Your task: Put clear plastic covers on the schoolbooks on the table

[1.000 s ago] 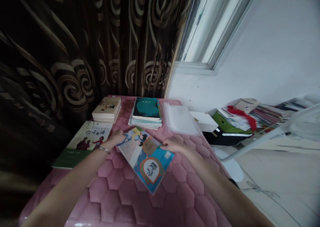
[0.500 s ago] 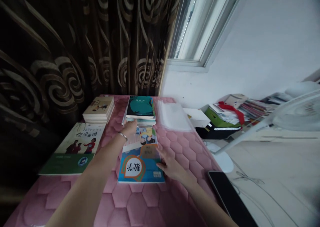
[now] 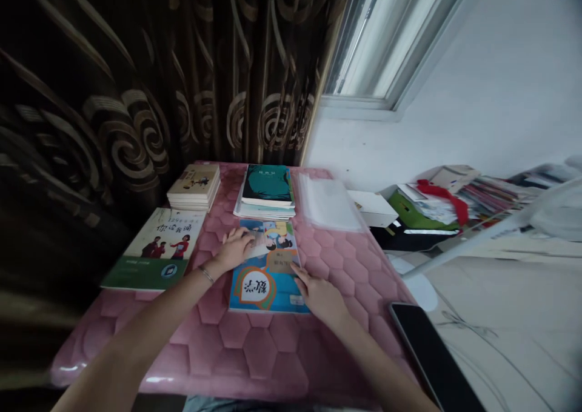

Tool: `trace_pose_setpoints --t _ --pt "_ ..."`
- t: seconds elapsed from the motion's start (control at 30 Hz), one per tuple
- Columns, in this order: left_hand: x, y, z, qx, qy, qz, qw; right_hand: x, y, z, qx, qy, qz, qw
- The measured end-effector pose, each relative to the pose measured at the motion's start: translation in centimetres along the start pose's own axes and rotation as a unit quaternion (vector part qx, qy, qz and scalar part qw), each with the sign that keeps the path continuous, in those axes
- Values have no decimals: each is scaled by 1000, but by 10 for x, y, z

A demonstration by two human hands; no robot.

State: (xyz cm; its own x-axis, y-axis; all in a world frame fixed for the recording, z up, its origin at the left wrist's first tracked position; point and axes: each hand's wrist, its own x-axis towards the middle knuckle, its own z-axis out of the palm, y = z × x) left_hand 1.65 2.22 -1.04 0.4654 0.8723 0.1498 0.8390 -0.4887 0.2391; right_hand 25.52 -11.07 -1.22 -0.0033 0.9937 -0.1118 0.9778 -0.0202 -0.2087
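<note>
A blue mathematics textbook (image 3: pixel 282 294) lies flat on the pink padded table cover, its title upside down to me. My left hand (image 3: pixel 235 248), a bracelet on its wrist, rests across the upper left edge, fingers stretched onto the cover. At the right edge, my right hand (image 3: pixel 322 292) touches the book with its fingers extended and apart. Just beyond stands a stack of books topped by a dark teal book (image 3: pixel 268 183). A green and white book (image 3: pixel 157 251) lies to the left, in front of a pile of tan books (image 3: pixel 194 185).
Clear plastic sheets (image 3: pixel 328 201) lie right of the stack, near a white box (image 3: pixel 373 208). A dark tablet-like device (image 3: pixel 431 354) is at the right table edge. Beyond are a white fan (image 3: pixel 491 233), heaped books and papers (image 3: pixel 491 197), and a patterned curtain (image 3: pixel 204 66) behind.
My left hand has come back from near the stack to the textbook's upper left edge. A gap now shows between textbook and stack. My right hand stays at the right edge; the view has shifted.
</note>
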Motion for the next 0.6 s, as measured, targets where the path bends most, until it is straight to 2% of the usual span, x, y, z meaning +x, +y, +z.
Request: trace_pose_setpoints --t 0.1,0.17,0.27,0.3,0.37,0.47,0.6 --pt "-31 -7 0 -36 16 -14 999 1 6 1 28 40 -13 999" --pt "-52 -2 -4 -32 20 -6 999 -2 4 1 48 90 -48 994" --pt "-86 18 -9 -53 2 76 996 -13 -12 6 103 149 -147 972" --pt "-97 26 -8 -71 -13 113 991 -18 -19 9 122 152 -180 964" --pt "-116 39 -4 -102 -20 144 984 -28 -35 16 145 143 -220 954" --pt "-130 47 5 -121 8 130 984 -37 -50 28 137 133 -221 956" --pt "-127 47 11 -98 31 140 985 -36 -54 39 105 145 -212 961"
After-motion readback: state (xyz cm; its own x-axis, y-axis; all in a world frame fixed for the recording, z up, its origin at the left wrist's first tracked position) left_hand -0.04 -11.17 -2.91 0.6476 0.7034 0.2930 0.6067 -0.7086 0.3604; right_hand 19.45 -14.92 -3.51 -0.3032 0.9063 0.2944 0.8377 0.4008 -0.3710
